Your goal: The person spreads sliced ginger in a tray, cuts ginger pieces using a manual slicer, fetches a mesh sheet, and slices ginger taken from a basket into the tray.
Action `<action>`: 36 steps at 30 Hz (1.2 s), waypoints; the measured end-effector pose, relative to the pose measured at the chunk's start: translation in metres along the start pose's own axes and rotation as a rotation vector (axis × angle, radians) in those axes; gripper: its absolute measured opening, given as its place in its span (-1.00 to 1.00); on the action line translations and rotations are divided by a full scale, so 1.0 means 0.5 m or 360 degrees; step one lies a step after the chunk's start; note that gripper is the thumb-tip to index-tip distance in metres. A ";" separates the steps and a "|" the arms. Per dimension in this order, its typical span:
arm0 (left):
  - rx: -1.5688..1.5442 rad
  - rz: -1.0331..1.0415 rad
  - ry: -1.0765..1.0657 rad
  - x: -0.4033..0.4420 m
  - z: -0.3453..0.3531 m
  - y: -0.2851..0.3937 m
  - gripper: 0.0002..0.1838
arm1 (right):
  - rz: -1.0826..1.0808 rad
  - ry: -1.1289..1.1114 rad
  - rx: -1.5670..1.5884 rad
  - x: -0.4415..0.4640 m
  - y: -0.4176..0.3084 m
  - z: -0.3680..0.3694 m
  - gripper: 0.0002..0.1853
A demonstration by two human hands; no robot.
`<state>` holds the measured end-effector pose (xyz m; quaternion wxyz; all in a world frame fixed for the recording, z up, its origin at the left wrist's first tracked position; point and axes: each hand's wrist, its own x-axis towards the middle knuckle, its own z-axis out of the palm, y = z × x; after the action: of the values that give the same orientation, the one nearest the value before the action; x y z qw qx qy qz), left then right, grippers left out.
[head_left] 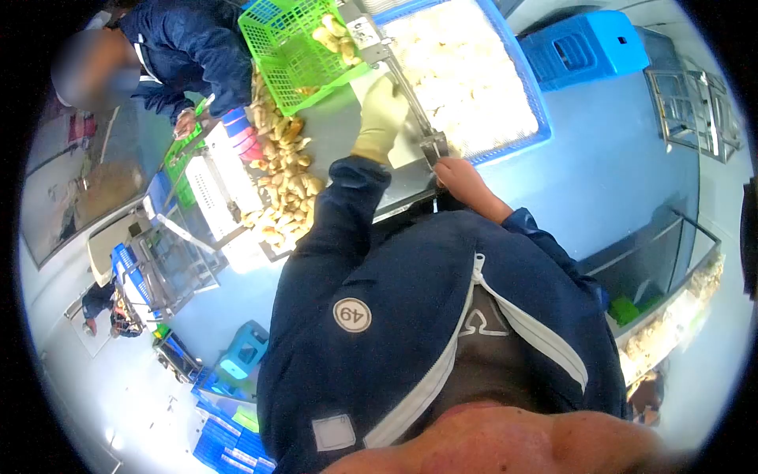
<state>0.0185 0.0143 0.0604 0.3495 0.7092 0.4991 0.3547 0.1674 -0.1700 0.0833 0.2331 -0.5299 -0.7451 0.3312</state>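
Note:
My left hand (383, 118), in a pale yellow glove, reaches over a white board (407, 142) beside a long metal bar (407, 91). Glare washes out its fingers, so whether anything is under them cannot be made out. At the near end of the bar, my bare right hand (462, 182) has its fingers curled round the metal end fitting (434, 148). Right of the bar, a blue basket (543, 110) holds a heap of pale, whitish pieces (462, 71). Beyond my left hand stands a green basket (280, 51) with several yellow-brown, elongated pieces (339, 39) inside.
Knobbly tan pieces (288, 170) lie piled on the metal table at left. Across it, a co-worker's sleeve (193, 47) and pink-cuffed arm (243, 134) reach toward a white perforated tray (213, 189). A blue stool (584, 51) stands at far right.

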 end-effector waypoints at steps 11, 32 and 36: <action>0.1566 -0.0144 -0.0980 0.214 -0.328 -0.180 -0.66 | 0.0444 -0.0083 0.0369 0.004 -0.012 -0.005 -0.87; 0.1547 -0.0141 -0.0621 0.217 -0.291 -0.131 -0.75 | 0.0616 0.0014 0.0455 0.009 -0.026 -0.010 -0.69; 0.0916 0.0120 -0.0024 0.229 -0.317 -0.090 -0.65 | 0.0660 -0.0072 0.0491 0.012 -0.030 -0.020 -0.67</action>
<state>-0.1087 0.1576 0.1197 0.1242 0.7998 0.5500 0.2059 0.1629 -0.1652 0.1009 0.2215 -0.6220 -0.5663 0.4933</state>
